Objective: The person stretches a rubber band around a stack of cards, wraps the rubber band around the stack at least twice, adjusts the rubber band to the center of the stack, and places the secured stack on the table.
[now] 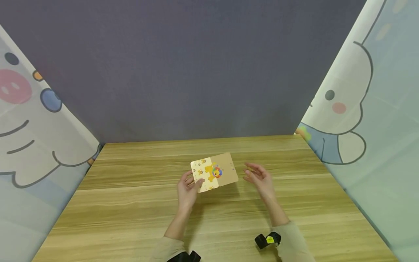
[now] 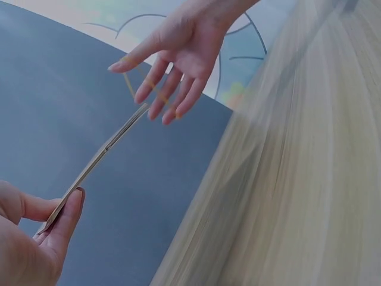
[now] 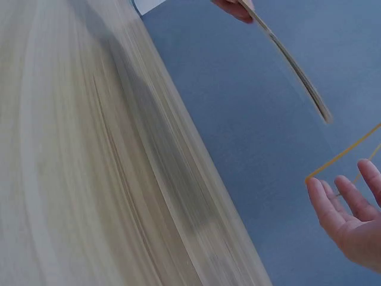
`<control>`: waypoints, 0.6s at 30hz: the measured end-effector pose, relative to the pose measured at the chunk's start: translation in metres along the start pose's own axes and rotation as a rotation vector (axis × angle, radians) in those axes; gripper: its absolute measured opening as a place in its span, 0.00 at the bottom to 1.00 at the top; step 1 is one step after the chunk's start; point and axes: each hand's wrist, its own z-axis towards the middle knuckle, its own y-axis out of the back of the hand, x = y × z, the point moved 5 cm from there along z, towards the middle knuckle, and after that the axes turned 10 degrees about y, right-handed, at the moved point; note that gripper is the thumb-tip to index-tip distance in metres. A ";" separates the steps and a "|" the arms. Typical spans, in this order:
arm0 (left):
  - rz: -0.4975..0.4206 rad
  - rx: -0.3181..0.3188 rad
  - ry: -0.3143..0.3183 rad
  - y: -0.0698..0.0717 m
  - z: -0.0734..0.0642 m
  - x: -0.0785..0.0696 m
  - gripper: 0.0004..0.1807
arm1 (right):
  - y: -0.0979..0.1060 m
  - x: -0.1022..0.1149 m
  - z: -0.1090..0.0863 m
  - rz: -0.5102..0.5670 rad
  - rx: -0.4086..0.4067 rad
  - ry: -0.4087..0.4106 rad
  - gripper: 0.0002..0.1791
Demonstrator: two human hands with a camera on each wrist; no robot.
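An open picture booklet [image 1: 227, 165] has a cream panel with a yellow lion and small animal heads beside a plain brown panel. My left hand [image 1: 187, 192] pinches its left edge, thumb on the printed face and fingers behind. Edge-on in the left wrist view, the booklet [image 2: 89, 167] shows thin layers. To its right and apart from it, my right hand [image 1: 263, 183] is raised with fingers spread. A thin yellow rubber band [image 3: 339, 156] stretches across the right hand's thumb and fingertips. Both hands are above the table.
The wooden table [image 1: 131, 203] runs back to a dark grey panel [image 1: 196, 72]. Cartoon-printed cloths hang at the left [image 1: 42, 138] and right [image 1: 376, 182]. A black wrist device [image 1: 268, 240] sits near the right sleeve, another near the left.
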 end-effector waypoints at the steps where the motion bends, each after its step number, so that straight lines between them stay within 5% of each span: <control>1: -0.007 -0.002 -0.002 -0.002 0.000 -0.001 0.22 | -0.002 0.000 0.000 0.009 -0.001 0.001 0.21; 18: -0.070 -0.047 -0.017 -0.021 0.005 0.002 0.22 | -0.026 -0.005 0.001 0.209 -0.096 -0.054 0.27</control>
